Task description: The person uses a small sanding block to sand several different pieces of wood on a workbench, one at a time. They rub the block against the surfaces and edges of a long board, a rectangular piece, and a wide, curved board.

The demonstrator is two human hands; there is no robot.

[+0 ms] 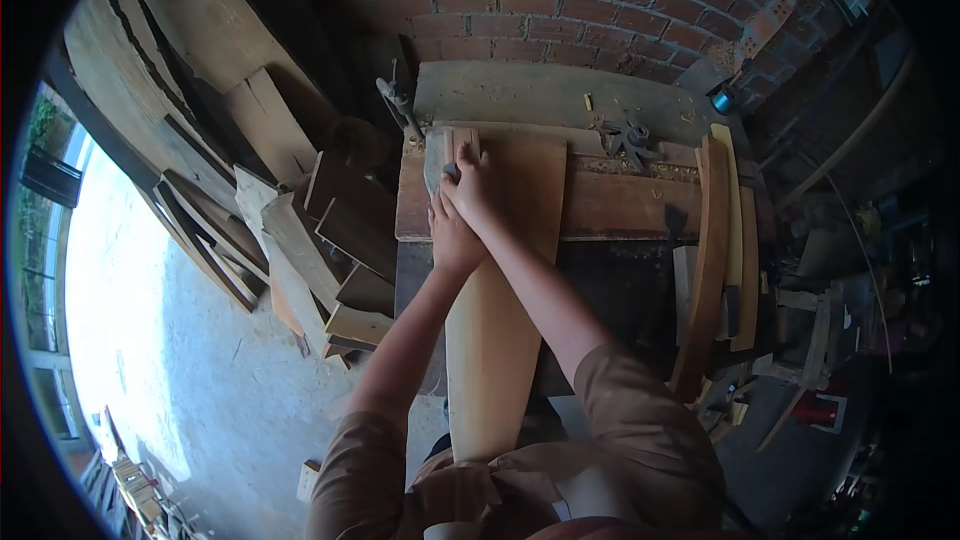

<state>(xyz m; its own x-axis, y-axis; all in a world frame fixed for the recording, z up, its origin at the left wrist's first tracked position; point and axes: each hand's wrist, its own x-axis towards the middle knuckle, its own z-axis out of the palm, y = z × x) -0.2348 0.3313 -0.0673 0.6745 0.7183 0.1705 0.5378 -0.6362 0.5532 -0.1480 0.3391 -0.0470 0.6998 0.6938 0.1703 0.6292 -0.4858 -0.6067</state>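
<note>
A long pale wooden board (490,360) runs from my waist up onto the workbench (620,205). On the board's far end, at its left side, sits a wooden block that looks like a hand plane (461,137). My right hand (472,183) is closed over it, with the fingers pointing away from me. Just behind and nearer to me, my left hand (455,237) is closed on the rear part, the two hands touching. Most of the tool lies hidden under my hands.
Stacked planks and offcuts (330,230) lean left of the bench. A clamp (397,100) stands at its back left corner. A dark star-shaped metal part (632,143) lies among shavings. Several long wood strips (707,260) rest at the right. Behind rises a brick wall (560,5).
</note>
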